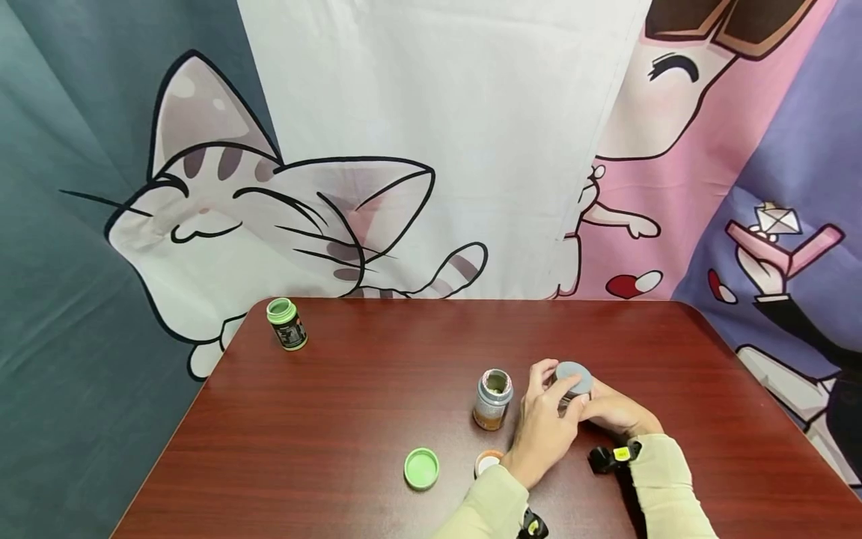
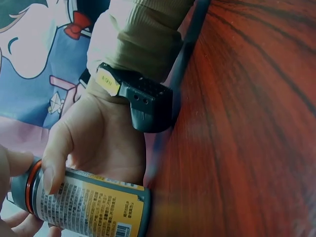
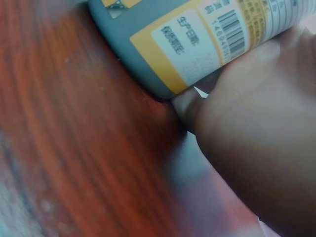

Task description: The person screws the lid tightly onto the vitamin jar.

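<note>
Nearest, a green lid (image 1: pixel 421 471) and an orange-rimmed lid (image 1: pixel 487 463), partly behind the left sleeve (image 1: pixel 486 501), lie on the surface (image 1: pixel 303 449). Beyond, the left hand (image 1: pixel 544 423) has its grip on a grey lid (image 1: pixel 572 373); the right hand's (image 1: pixel 619 412) grip circles the capped jar (image 2: pixel 89 206) beneath. An open grey jar (image 1: pixel 491 410) stands just left; farthest, near the left corner, an open green-and-black jar (image 1: pixel 289 330).

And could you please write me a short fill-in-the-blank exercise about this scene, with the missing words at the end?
The left hand is at the top of the gray-lidded jar, whose body is held by the ____ hand.
The open gray jar stands nearer the hands than the open black-and-____ jar.
The partly hidden lid beside the loose green lid has a rim colored ____.
right; green; orange
</note>
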A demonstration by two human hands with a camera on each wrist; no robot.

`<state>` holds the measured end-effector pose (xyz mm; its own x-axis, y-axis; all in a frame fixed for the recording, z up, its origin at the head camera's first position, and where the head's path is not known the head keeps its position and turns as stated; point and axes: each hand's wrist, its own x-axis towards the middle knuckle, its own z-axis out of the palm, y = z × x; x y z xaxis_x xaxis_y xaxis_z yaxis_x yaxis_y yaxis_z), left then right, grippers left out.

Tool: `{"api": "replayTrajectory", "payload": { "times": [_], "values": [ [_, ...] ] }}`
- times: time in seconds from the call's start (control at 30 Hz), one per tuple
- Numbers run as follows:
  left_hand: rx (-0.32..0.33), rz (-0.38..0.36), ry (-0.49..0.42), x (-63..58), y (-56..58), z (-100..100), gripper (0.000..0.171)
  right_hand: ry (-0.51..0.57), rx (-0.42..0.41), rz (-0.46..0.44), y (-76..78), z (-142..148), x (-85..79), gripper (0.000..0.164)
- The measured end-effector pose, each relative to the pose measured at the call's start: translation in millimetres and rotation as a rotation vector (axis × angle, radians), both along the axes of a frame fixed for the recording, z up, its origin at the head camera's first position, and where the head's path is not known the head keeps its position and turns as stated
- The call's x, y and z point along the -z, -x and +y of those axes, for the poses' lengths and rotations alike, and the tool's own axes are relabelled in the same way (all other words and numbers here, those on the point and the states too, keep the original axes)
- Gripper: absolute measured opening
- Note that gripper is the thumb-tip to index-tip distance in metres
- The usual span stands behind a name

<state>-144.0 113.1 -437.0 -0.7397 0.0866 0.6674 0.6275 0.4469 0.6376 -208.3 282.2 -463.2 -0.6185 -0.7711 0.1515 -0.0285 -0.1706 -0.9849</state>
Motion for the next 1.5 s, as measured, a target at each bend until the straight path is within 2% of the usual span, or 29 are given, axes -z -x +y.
{"api": "replayTrajectory", "payload": {
  "times": [0.13, 0.33, 0.53, 0.8, 1.17, 1.5],
  "values": [
    [0.008, 0.006, -0.008, 1.1, 2.2, -1.7, 0.026, 0.012, -0.004, -0.009, -0.2, -0.7, 0.6, 0.05],
    [-0.014, 0.042, -0.01, 3.1, 2.9, -1.2, 0.025, 0.036, -0.025, 0.001, 2.4, -2.2, 5.6, 0.047],
    [0.007, 0.045, -0.026, 3.0, 4.2, -1.8, 0.026, 0.023, -0.016, 0.004, 3.4, -2.1, 5.4, 0.046],
    [-0.019, 0.049, 0.019, 1.0, 2.9, -3.8, 0.026, -0.013, -0.01, -0.012, 2.9, 0.6, 4.9, 0.054],
    [-0.035, 0.076, 0.055, 1.2, 1.6, -2.0, 0.026, 0.013, -0.02, -0.016, 3.8, 1.2, 6.1, 0.051],
    [-0.01, 0.028, 0.022, 0.1, 1.5, -4.1, 0.027, 0.021, -0.035, 0.001, 0.6, -0.5, -0.4, 0.05]
  ]
}}
